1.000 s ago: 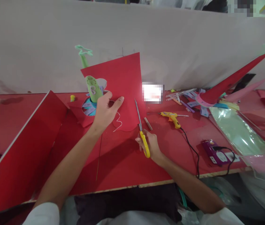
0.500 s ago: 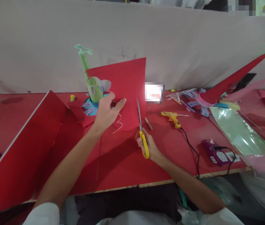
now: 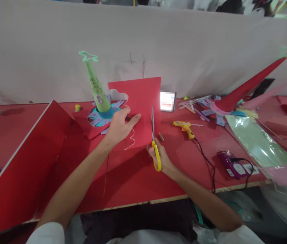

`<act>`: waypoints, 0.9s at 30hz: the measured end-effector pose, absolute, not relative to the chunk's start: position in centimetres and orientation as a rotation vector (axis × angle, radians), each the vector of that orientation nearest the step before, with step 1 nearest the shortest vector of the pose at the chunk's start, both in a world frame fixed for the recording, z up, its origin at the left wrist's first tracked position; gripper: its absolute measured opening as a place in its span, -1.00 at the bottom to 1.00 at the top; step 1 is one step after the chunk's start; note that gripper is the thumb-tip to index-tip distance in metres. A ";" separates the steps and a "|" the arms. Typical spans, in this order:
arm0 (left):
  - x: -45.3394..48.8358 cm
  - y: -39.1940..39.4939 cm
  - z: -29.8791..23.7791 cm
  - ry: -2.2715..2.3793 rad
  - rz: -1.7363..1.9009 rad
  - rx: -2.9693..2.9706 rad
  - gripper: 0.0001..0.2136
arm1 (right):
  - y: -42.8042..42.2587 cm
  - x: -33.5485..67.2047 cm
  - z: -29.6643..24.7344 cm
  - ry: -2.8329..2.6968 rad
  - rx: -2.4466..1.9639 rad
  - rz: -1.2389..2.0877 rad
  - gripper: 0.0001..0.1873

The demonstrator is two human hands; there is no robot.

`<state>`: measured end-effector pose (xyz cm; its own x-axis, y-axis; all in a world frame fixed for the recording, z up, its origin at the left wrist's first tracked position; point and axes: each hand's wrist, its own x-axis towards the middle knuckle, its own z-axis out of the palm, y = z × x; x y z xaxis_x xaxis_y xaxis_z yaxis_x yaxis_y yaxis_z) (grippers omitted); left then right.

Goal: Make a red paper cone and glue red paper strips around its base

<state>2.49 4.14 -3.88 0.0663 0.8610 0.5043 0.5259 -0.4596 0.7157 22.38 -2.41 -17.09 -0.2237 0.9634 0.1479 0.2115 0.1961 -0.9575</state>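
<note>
Upright before me is a red paper sheet (image 3: 143,96) with a wavy cut edge on its left side. My left hand (image 3: 120,127) grips that edge, thumb at the front, the other fingers partly hidden. My right hand (image 3: 164,159) is closed round the yellow handles of the scissors (image 3: 156,157). Their blades point upward and overlap the sheet's lower right part; I cannot tell whether they touch the paper. Just behind my left hand stands a green paper cone (image 3: 99,93) on a blue and lilac base.
On the right lie a yellow glue gun (image 3: 185,128), a purple power strip (image 3: 231,164) with a cable, and clear green film (image 3: 260,142). A red cone (image 3: 252,83) leans at the back right. One red panel (image 3: 31,152) rises at left. A small yellow-capped item (image 3: 77,108) stands behind it.
The sheet's top edge has come down and its left edge has shifted right, showing more of the green cone. My left hand has moved slightly right and down. The scissors stay in my right hand.
</note>
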 end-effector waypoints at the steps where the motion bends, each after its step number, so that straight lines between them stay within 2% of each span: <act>1: 2.5 4.1 -3.9 1.387 1.351 2.001 -0.54 | -2.5 22.5 -17.0 -1.598 -1.138 1.104 -0.40; 10: 2.4 4.3 -4.0 1.388 1.349 1.976 -0.55 | -2.6 23.0 -16.3 -1.564 -1.162 1.095 -0.29; 22: 2.2 4.5 -4.2 1.397 1.354 1.974 -0.53 | -3.0 23.1 -14.5 -1.560 -1.263 1.131 -0.34; 27: 2.0 4.8 -4.3 1.350 1.349 1.901 -0.46 | -2.6 23.3 -15.0 -1.582 -1.318 1.068 -0.38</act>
